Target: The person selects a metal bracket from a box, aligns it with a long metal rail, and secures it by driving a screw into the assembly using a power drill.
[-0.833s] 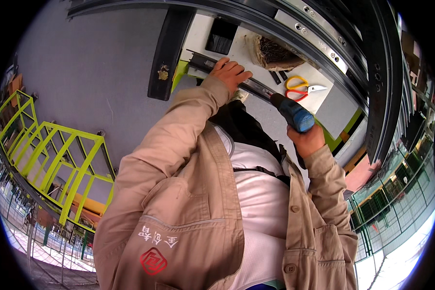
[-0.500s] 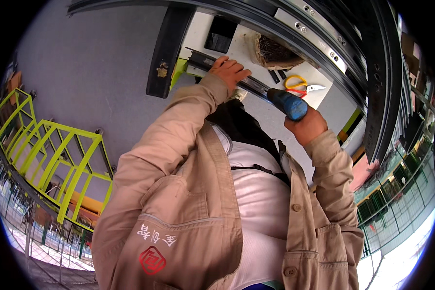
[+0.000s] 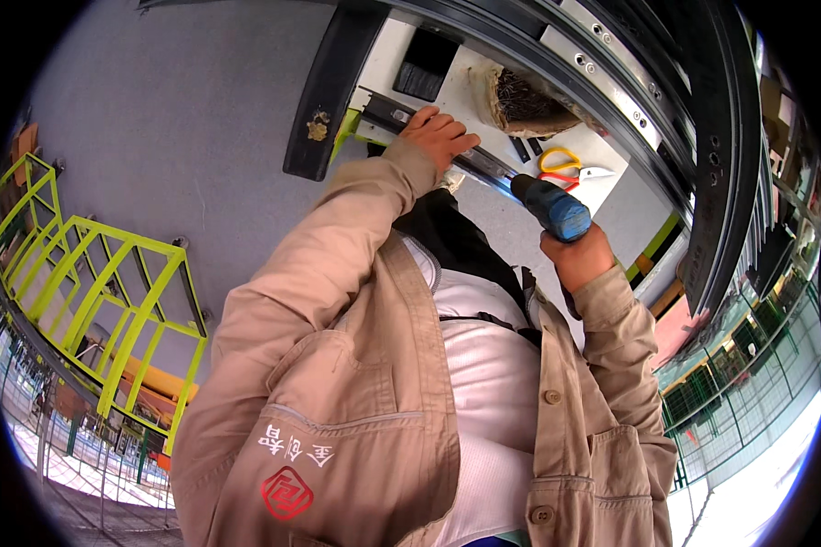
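The left hand (image 3: 436,137) presses flat, open, on the dark rail (image 3: 483,164); the right hand (image 3: 579,255) grips the blue power tool (image 3: 549,205), which could slip toward those fingers.

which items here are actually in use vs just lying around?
In use:
- left hand pressing on the dark metal rail
- right hand gripping the blue-handled power tool

Lying about:
- yellow-and-red scissors
- box of dark screws
- black block

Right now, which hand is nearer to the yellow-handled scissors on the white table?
Right. The right hand, gripping the blue-handled tool, sits just below the scissors. The left hand rests on the dark metal rail, farther off to their left.
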`<action>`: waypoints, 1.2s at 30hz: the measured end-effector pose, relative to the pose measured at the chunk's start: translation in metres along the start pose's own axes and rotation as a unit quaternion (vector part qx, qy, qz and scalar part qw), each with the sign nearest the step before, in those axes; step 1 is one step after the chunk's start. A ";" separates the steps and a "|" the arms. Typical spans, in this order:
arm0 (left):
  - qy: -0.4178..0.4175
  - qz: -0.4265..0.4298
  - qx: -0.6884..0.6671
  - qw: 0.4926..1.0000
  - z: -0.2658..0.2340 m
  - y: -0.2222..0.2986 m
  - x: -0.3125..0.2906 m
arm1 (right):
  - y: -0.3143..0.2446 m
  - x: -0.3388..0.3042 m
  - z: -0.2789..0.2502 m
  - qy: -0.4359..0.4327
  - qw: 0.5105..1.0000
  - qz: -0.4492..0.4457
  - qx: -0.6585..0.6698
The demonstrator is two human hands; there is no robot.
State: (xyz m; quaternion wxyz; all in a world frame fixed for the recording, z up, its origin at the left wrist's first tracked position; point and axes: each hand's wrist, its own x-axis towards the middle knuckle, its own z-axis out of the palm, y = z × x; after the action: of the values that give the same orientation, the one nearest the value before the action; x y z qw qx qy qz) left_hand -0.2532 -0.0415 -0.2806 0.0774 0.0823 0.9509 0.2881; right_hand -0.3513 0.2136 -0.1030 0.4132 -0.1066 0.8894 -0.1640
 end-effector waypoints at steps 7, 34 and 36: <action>-0.042 -0.022 0.016 0.999 -0.003 0.002 0.003 | -0.017 -0.006 -0.010 -0.010 0.999 0.036 -0.004; -0.096 0.091 0.072 0.989 0.027 0.073 0.060 | 0.009 -0.048 -0.015 0.027 0.996 -0.088 0.015; -0.062 0.152 0.073 0.984 0.033 0.061 0.063 | 0.012 -0.048 -0.014 0.026 0.997 -0.075 0.006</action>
State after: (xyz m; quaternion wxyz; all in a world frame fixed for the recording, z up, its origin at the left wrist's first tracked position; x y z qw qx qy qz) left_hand -0.3016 0.0389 -0.2804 0.0852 0.2485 0.9393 0.2207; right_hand -0.3318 0.2432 -0.0657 0.3774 -0.1661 0.8882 -0.2028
